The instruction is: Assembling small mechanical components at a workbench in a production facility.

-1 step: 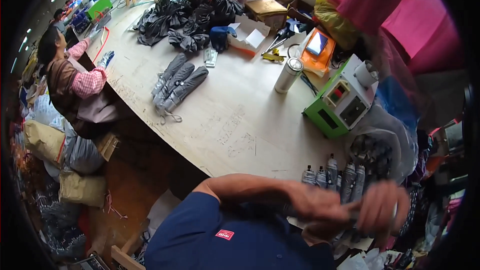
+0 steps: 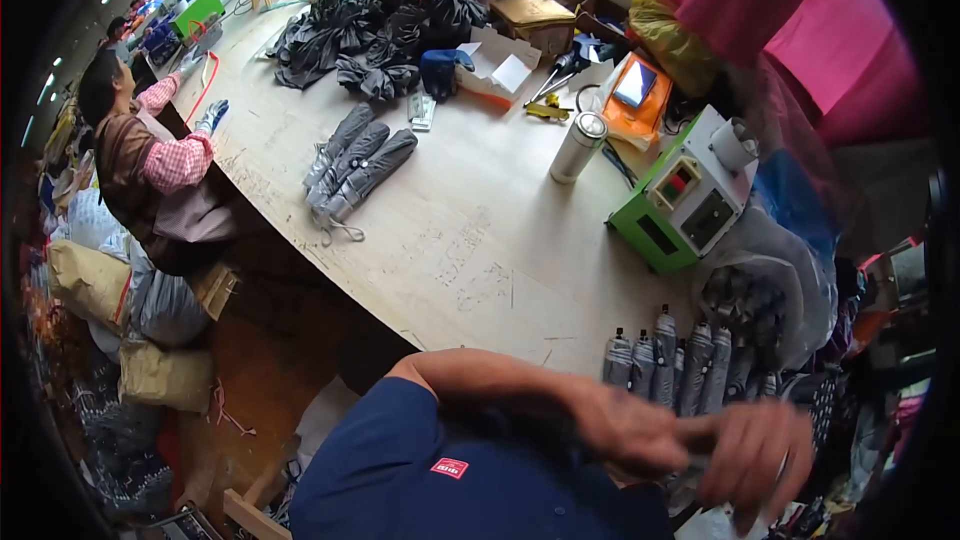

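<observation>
My left hand (image 2: pixel 632 432) is closed in front of my body, its forearm crossing from the left. Right beside it, my right hand (image 2: pixel 757 460) has its fingers curled and slightly blurred. The hands meet, and whatever they grip is hidden by the fingers. Just beyond them stand several grey folded umbrellas (image 2: pixel 664 358) with dark tips, in a row at the table's right edge. Three more grey folded umbrellas (image 2: pixel 357 165) lie side by side at the table's middle left, wrist loops toward me.
On the pale table (image 2: pixel 440 240) stand a green and white machine (image 2: pixel 680 195) and a steel flask (image 2: pixel 578 148). Black cloth bundles (image 2: pixel 350 45) and an open white box (image 2: pixel 498 65) lie farther back. A clear plastic bag (image 2: pixel 780 290) bulges at right. Another person (image 2: pixel 150 160) works at the left edge.
Both my hands have dropped a little toward me, the right one more, and they look less blurred. The umbrellas and the table things stay where they were.
</observation>
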`<state>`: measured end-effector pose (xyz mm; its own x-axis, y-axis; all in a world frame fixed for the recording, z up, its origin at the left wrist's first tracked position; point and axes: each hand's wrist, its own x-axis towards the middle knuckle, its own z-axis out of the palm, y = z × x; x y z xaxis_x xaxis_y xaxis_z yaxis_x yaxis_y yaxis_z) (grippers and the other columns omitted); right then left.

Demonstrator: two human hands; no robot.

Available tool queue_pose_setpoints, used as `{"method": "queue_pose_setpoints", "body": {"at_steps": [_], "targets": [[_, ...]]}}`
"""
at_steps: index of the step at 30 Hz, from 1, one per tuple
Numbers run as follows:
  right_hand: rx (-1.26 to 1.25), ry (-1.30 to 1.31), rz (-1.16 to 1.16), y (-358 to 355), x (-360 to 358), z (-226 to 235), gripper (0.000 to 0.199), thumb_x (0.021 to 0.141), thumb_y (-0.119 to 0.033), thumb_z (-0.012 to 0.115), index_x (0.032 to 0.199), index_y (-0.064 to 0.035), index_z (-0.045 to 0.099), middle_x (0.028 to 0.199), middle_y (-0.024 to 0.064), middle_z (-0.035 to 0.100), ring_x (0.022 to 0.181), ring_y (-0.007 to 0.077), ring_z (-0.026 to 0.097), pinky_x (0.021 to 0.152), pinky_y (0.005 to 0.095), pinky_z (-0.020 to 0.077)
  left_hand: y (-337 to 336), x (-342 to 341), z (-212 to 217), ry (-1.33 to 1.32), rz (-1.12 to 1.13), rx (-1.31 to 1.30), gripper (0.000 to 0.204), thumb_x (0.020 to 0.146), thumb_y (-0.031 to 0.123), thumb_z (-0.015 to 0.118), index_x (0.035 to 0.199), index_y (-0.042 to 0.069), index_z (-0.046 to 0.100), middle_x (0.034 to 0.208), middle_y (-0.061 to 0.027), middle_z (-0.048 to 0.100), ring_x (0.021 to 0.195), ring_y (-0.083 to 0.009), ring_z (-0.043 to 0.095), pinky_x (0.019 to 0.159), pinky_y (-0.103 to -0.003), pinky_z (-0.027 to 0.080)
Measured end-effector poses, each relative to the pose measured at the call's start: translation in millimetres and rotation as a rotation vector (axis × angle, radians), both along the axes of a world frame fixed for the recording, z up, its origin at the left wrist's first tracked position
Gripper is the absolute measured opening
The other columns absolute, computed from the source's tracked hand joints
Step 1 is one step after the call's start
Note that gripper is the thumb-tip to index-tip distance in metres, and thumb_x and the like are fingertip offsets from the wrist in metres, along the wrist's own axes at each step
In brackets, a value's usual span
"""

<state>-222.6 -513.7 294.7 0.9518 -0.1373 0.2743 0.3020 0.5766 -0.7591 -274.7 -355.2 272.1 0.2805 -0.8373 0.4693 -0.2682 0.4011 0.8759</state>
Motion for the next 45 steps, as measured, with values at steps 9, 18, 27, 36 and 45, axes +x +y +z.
{"method": "queue_pose_setpoints", "body": {"at_steps": [9,18,27,36,45], "targets": [[-0.397,0.143,-0.026,45,-9,14,0.007,0.083,-0.003,0.061,0.086,-0.0035,0.055,0.069,0.0048,0.052,0.057,0.0097,0.05,0.05,0.0228,0.0406,-26,14,-83,0.067,1.014,0.25,0.028,0.096,0.029,0.046,0.083,0.005,0.055,0.072,-0.0197,0.056,0.062,-0.031,0.058,0.056,-0.042,0.043],[-0.501,0.087,-0.054,56,-3,0,0.01,0.083,0.0,0.062,0.077,-0.0021,0.054,0.064,0.0045,0.051,0.052,0.0111,0.051,0.048,0.0251,0.0434,4,-18,-100,0.099,1.229,0.387,0.05,0.081,0.039,0.067,0.115,0.005,0.054,0.094,-0.0143,0.063,0.084,-0.0347,0.062,0.075,-0.043,0.048],[-0.725,-0.133,0.263,39,19,-3,0.017,0.082,-0.012,0.069,0.09,-0.0003,0.059,0.084,0.0095,0.059,0.073,0.0171,0.059,0.065,0.0312,0.05,21,-4,-118,0.396,0.761,0.478,0.035,0.077,0.035,0.071,0.086,0.002,0.062,0.071,-0.0077,0.063,0.065,-0.0145,0.059,0.063,-0.03,0.048],[-1.37,-0.605,0.438,47,73,35,0.046,0.091,-0.041,0.049,0.11,-0.0013,0.063,0.108,0.0135,0.062,0.098,0.0242,0.06,0.086,0.0359,0.0478,22,-3,-118,0.728,0.688,0.539,0.036,0.079,0.035,0.071,0.069,0.002,0.059,0.066,-0.0054,0.062,0.065,-0.013,0.059,0.065,-0.029,0.049],[-1.357,-0.27,0.703,67,-14,-59,0.032,0.091,-0.028,0.052,0.099,-0.0013,0.066,0.101,0.0157,0.066,0.097,0.0307,0.062,0.084,0.0373,0.0495,31,-26,-155,0.706,0.65,0.351,0.028,0.081,0.027,0.065,0.094,0.002,0.063,0.087,-0.012,0.066,0.078,-0.021,0.063,0.068,-0.034,0.05]]}}
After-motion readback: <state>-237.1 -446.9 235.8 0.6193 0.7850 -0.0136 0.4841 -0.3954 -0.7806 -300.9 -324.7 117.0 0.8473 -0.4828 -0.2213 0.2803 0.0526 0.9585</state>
